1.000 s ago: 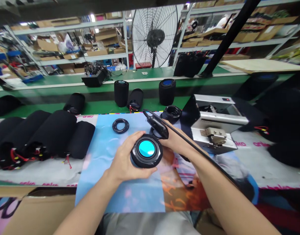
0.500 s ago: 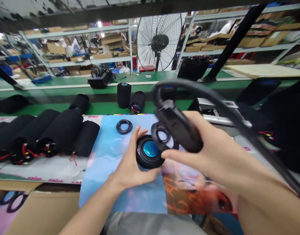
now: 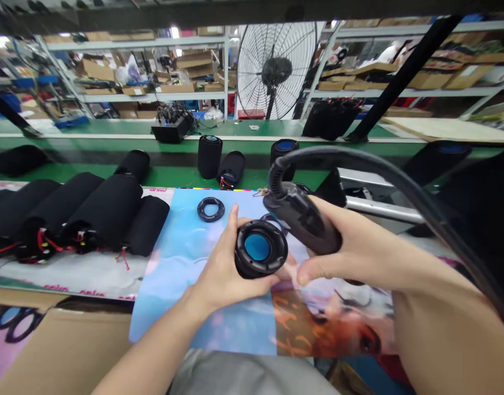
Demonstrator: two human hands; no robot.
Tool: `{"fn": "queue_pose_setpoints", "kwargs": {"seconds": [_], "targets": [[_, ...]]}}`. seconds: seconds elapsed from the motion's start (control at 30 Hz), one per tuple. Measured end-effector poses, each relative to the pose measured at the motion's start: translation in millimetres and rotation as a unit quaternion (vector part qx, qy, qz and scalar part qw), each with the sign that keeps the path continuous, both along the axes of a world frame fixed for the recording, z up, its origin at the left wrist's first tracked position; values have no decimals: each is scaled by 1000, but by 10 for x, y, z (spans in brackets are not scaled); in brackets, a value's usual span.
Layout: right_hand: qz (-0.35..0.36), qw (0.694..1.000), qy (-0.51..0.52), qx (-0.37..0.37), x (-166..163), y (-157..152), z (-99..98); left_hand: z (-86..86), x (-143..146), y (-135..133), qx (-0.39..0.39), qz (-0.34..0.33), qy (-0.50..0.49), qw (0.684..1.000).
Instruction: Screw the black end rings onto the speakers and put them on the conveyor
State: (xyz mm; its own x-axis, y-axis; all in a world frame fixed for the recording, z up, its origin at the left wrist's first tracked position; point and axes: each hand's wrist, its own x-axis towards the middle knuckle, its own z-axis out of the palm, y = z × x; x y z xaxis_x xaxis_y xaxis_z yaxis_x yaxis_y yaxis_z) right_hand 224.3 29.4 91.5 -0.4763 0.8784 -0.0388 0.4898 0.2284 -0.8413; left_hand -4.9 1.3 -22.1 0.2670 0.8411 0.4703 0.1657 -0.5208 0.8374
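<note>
My left hand (image 3: 219, 269) is wrapped round a round black speaker (image 3: 257, 248), whose blue cone faces up at me. A black ring (image 3: 277, 249) lies over the speaker's rim, framing the cone. In my right hand (image 3: 354, 247) is a black corded electric screwdriver (image 3: 307, 216), gripped against the palm with its cable end raised; its tip is not visible. The thumb of that hand points toward the speaker without touching it. A loose black ring (image 3: 201, 210) lies on the printed sheet (image 3: 173, 285) beyond my left hand. Another ring shows partly behind the screwdriver.
Several black cloth-covered speaker bodies (image 3: 103, 208) with red wires lie at the left. More stand on the green bench (image 3: 169, 173) behind, including an upright speaker (image 3: 209, 157). The screwdriver's cable (image 3: 383, 170) arcs to the right. A cardboard box (image 3: 71, 351) is at lower left.
The ring that was by my right fingers now rests on the speaker's top. My right thumb has drawn back to the right, and the screwdriver stays in that hand.
</note>
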Motion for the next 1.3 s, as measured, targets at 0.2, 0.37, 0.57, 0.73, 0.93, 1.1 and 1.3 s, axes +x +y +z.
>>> {"fn": "queue_pose_setpoints", "kwargs": {"seconds": [0.2,0.37,0.57,0.73,0.93,1.1,1.3], "targets": [[54,998,6,-34,-121,107,-39,47,-65,87,33,-39,9,999],[-17,997,57,-49,-181,-3,-126,-3,-78,86,32,-39,1,999],[-44,996,73,-31,-145,-83,-244,-30,-51,78,16,-52,-46,997],[-32,996,64,-46,-151,-14,-222,-47,-71,79,-8,-52,-43,998],[-85,994,62,1,-239,-106,-205,-62,-60,82,2,-68,-62,996],[-108,993,39,-15,-279,-149,-213,-76,-53,79,-16,-55,-61,996],[-99,995,19,27,-245,-214,-288,-53,-48,66,-14,-81,-87,993]]}}
